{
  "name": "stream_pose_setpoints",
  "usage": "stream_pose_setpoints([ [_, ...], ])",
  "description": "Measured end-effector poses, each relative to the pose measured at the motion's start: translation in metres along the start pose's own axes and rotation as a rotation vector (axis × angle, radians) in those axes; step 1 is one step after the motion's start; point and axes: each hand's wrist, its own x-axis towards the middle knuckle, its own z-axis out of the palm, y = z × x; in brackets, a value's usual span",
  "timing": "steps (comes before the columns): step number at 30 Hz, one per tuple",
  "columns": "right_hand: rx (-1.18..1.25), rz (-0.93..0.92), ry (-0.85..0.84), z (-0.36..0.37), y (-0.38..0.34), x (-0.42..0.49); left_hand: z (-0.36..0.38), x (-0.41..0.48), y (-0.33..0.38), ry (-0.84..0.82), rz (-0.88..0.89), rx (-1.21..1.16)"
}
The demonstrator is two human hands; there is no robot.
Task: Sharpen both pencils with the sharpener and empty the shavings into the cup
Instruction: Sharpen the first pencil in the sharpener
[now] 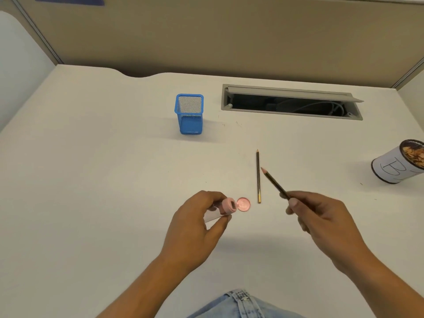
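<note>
Blue mesh holder (pixel 189 114) is stood at rear. Pink round sharpener (pixel 222 208) is gripped by closed left hand (pixel 197 223), lid (pixel 243 204) flat just beside. Slim pencil (pixel 258 176) is laid on desk (pixel 91 180); 2nd pencil (pixel 274 183) is pinched in right hand (pixel 321 220), tip up. Paper-wrapped cup (pixel 398 165) w/ shavings far right.

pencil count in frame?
2. One pencil lies on the desk, tip pointing away. The other pencil is held in the right hand, tip raised toward the upper left. None visible in the blue mesh holder.
</note>
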Motion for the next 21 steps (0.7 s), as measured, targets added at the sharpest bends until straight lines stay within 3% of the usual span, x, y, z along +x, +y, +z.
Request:
stream_pose_setpoints([
  [7, -0.243, -0.206, -0.087, -0.005, -0.015, -0.05, -0.008, -0.016, 0.01, 0.034, 0.04, -0.004],
  [21, -0.586, -0.42, -0.061, 0.0, -0.015, -0.075, -0.016, -0.046, 0.017, -0.003, 0.115, 0.116],
])
